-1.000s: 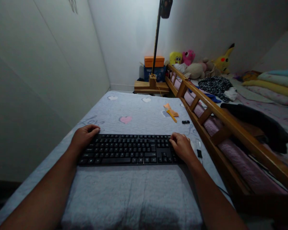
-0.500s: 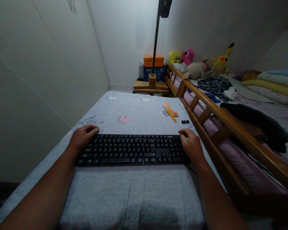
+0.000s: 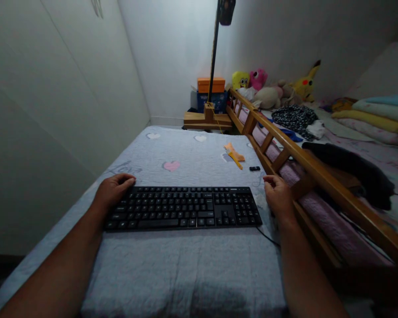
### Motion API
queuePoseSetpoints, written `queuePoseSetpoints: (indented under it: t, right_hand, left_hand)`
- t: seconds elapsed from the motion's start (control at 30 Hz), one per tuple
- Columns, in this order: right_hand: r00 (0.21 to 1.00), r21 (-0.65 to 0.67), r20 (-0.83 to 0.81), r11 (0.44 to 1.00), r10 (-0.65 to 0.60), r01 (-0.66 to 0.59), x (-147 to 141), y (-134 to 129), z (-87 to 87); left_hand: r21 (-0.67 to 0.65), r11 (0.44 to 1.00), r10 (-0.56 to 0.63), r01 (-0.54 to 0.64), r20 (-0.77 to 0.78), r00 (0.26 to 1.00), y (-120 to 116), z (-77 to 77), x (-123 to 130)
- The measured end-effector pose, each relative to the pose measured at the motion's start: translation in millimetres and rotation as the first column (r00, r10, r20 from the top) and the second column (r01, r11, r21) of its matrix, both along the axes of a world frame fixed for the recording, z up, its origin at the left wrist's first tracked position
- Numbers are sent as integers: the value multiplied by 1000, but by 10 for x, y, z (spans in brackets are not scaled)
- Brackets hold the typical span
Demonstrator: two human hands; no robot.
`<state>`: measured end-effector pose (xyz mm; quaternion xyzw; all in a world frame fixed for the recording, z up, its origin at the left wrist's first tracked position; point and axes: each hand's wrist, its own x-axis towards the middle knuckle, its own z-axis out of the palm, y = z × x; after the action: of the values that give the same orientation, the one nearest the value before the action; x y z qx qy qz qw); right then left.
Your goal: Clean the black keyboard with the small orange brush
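Observation:
A black keyboard (image 3: 185, 207) lies flat on the pale quilted cloth (image 3: 185, 265), its cable coming out at the near right corner. At its far left corner rests my left hand (image 3: 114, 190), closed on that edge with thumb and forefinger together. My right hand (image 3: 277, 194) is off the keyboard, a little to the right of its right end; its fingers are curled and nothing shows in them. Further back lie an orange cloth (image 3: 235, 152), a brush with a yellow handle (image 3: 236, 160) and a small black object (image 3: 254, 168).
A wooden bed rail (image 3: 285, 141) runs along the right side, close to my right forearm. Beyond it are clothes, folded bedding and plush toys. A black pole (image 3: 213, 57) on a wooden base (image 3: 199, 119) stands behind the cloth-covered surface, beside an orange box (image 3: 211, 85).
My right hand has let go of the keyboard's right end and moved to the right, uncovering the corner and the cable. My left hand has stayed at the left corner.

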<state>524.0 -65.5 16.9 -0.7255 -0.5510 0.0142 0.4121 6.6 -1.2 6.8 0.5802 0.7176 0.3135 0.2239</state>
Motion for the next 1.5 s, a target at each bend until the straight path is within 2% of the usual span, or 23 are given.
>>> queuePoseSetpoints:
  t: [0.17, 0.37, 0.53, 0.77, 1.03, 1.23, 1.5]
  right_hand:
    - [996, -51, 89, 998, 25, -20, 73, 117, 86]
    - [987, -138, 148, 990, 58, -37, 123, 430, 236]
    - [989, -155, 142, 988, 37, -14, 166, 656, 238]
    - [986, -158, 164, 987, 2, 24, 271, 831, 80]
    - [960, -95, 271, 991, -65, 94, 203, 755, -219]
    - [916, -94, 394, 989, -71, 117, 187, 781, -315]
    - [903, -57, 425, 993, -67, 100, 185, 832, -456]
  left_hand:
    - [-6, 1000, -5, 5, -1, 1000, 5, -16, -16]
    - [-14, 1000, 5, -5, 17, 1000, 8, -16, -11]
    - [-18, 1000, 16, -15, 18, 1000, 5, -14, -5]
    - [-18, 1000, 16, -16, 14, 1000, -11, 1, 12]
    - [-28, 999, 26, -26, 6, 1000, 9, -8, 12]
    - [-32, 999, 35, -35, -2, 999, -7, -2, 7]
    - [-32, 999, 35, -35, 13, 999, -12, 19, 27]
